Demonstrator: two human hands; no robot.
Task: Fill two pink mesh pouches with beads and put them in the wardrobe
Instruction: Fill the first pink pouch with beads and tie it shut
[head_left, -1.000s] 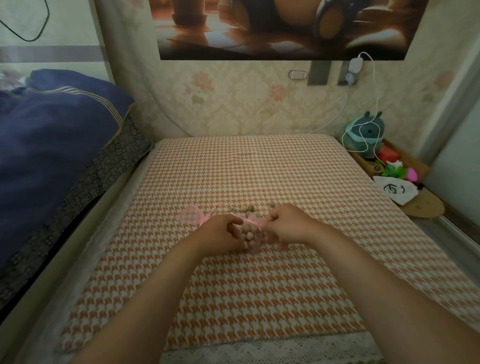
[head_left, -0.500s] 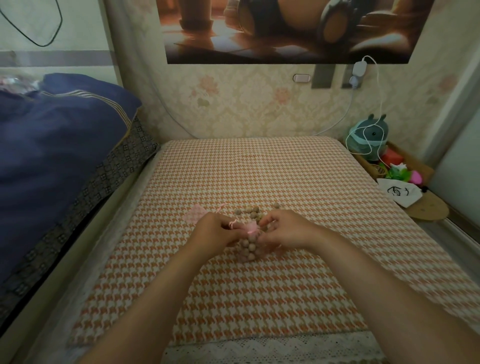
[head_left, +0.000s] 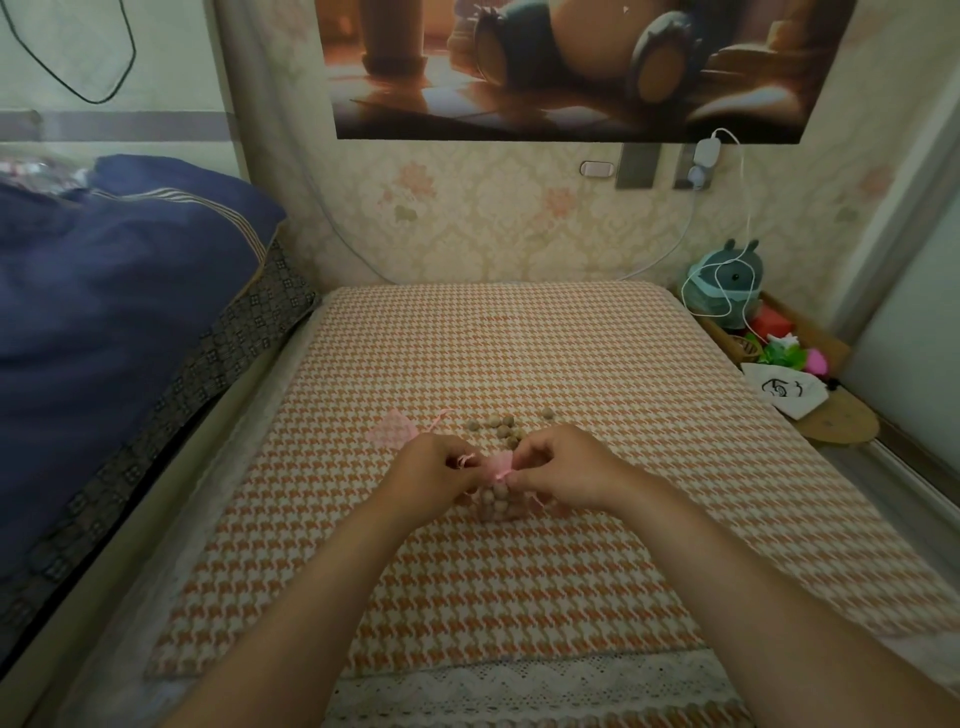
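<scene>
A pink mesh pouch (head_left: 497, 501) full of brown beads stands on the checked mat (head_left: 519, 364) between my hands. My left hand (head_left: 434, 478) pinches its pink drawstring on the left side. My right hand (head_left: 563, 475) pinches the string and the gathered neck on the right side. A second pink mesh pouch (head_left: 393, 434) lies flat on the mat just beyond my left hand. Several loose brown beads (head_left: 506, 428) lie behind the filled pouch.
A dark blue quilt (head_left: 104, 312) is piled on the bed at the left. At the right edge a low wooden shelf (head_left: 831, 421) carries a teal plush toy (head_left: 727, 280), small toys and a white cloth bag (head_left: 784, 389). A white charger cable hangs from the wall.
The pouch's mouth has been drawn tighter, with both hands pulling the string ends. The camera has tilted slightly, so the loose beads behind the pouch show more.
</scene>
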